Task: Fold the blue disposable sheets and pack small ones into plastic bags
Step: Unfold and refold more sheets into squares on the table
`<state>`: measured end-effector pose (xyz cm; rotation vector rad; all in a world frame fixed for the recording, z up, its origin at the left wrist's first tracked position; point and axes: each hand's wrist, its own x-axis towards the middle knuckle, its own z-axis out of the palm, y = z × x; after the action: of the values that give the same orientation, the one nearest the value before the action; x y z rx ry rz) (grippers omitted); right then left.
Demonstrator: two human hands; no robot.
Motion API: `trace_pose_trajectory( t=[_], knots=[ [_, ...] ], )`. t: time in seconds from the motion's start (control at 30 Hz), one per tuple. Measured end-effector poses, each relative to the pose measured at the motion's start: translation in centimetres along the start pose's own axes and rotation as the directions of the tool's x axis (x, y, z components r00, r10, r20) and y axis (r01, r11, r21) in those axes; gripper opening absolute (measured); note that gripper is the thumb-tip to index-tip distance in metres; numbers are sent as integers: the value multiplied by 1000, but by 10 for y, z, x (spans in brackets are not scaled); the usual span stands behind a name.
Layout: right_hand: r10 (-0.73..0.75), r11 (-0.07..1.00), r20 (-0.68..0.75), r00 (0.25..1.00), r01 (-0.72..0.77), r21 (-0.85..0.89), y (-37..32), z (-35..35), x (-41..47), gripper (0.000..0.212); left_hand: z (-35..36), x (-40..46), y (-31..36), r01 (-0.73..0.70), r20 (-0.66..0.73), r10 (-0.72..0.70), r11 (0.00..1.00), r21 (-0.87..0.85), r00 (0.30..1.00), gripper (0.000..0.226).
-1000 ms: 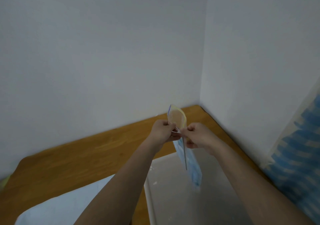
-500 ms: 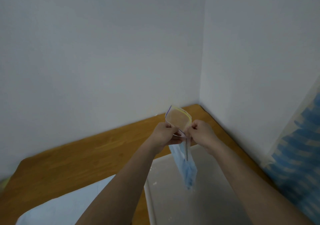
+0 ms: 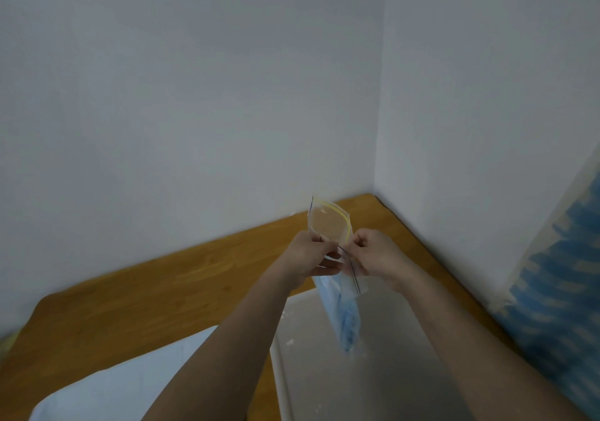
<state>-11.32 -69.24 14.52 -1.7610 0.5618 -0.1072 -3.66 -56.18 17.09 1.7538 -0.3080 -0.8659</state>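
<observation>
The plastic bag [image 3: 329,226] is held in the air above the counter [image 3: 146,294], in front of the corner where the two white walls [image 3: 194,96] meet. Its zip mouth, edged in yellow and blue, gapes open and faces up toward the camera. A folded blue sheet [image 3: 344,316] hangs down below the bag's mouth; whether it lies fully inside the bag cannot be told, as the film is clear and the picture is soft there.

The left hand [image 3: 310,255] pinches the bag's near left edge, fingers curled round the film. The right hand [image 3: 378,255] pinches the opposite edge just beside it, fingers likewise curled on the bag. The two hands nearly touch, and between them they cover the middle of the bag.

Directly beneath the bag lies a grey-white tray [image 3: 373,372], its raised left rim visible. Left of the tray, partly behind the left forearm, rests a pale blue sheet [image 3: 123,385] on the counter. Right of the bag, against the side wall, stands a blue-and-white patterned mass [image 3: 565,291], blurred; its nature cannot be told.
</observation>
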Motion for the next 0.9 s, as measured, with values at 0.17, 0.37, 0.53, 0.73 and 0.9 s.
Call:
trace_pose_trajectory(
  t=[0.17, 0.37, 0.53, 0.73, 0.9],
  knots=[
    [6, 995, -119, 993, -18, -94, 3, 2, 2, 22, -4, 0, 3, 17, -59, -20, 999, -46, 998, 21],
    [103, 993, -53, 993, -100, 54, -4, -1, 2, 18, -8, 0, 9, -41, -166, 27, 995, -86, 986, 16],
    [11, 998, -62, 998, -7, 64, -7, 0, -5, 33, -7, -6, 5, 5, -51, -2, 998, 67, 999, 12],
    [57, 996, -39, 998, -54, 75, 3, 0, -18, 14, 0, -4, -5, -3, -171, 12, 999, 54, 985, 10],
    [190, 981, -106, 976, -187, 43, 20, -14, -21, 14, 11, 3, -8, 3, -242, 4, 1000, 30, 970, 10]
  ],
)
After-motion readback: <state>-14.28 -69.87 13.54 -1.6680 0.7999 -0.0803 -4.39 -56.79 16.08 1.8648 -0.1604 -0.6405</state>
